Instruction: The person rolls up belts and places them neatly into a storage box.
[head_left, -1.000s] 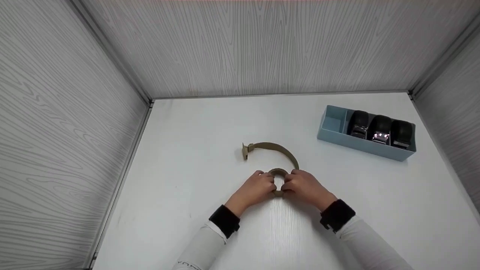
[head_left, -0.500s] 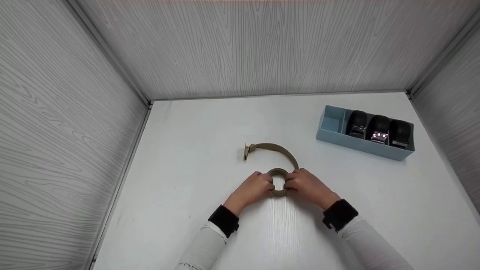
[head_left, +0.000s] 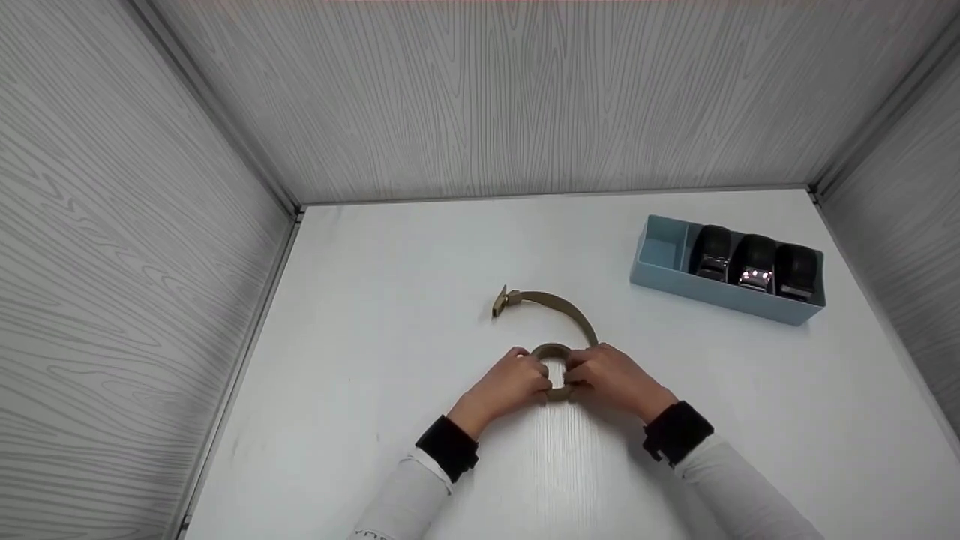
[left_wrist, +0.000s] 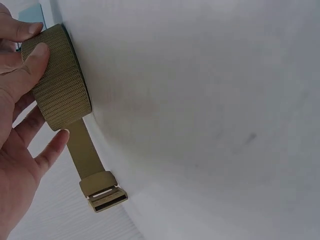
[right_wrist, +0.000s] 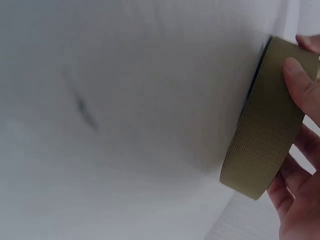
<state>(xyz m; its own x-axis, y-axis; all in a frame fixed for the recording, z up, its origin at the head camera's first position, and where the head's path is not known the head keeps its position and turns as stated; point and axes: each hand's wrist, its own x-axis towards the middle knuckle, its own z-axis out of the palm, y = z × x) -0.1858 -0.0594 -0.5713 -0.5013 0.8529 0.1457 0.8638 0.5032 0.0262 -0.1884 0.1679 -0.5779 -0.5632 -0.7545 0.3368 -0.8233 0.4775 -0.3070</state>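
Note:
An olive webbing belt (head_left: 556, 394) stands on its edge on the white table, part of it curved into a small ring between the two hands. My left hand (head_left: 511, 381) pinches the ring's left side; its thumb lies on the ribbed webbing (left_wrist: 62, 85) in the left wrist view. On the opposite side my right hand (head_left: 611, 376) holds the ring, thumb against the webbing (right_wrist: 265, 125) in the right wrist view. Beyond the hands the loose length arcs back and leftward, ending in a buckle (head_left: 499, 301), also visible below the left fingers as a metal-looking buckle (left_wrist: 107, 198).
At the back right a blue divided box (head_left: 720, 296) holds dark rolled belts (head_left: 756, 259) with shiny buckles in three compartments; its leftmost compartment (head_left: 662, 251) shows a bare floor. Grey wood-grain panels (head_left: 450, 97) border the table (head_left: 360, 300) at the back and sides.
The buckle end has shifted slightly to the right and turned a little. Both hands keep hold of the ring in nearly the same place, with small finger movements.

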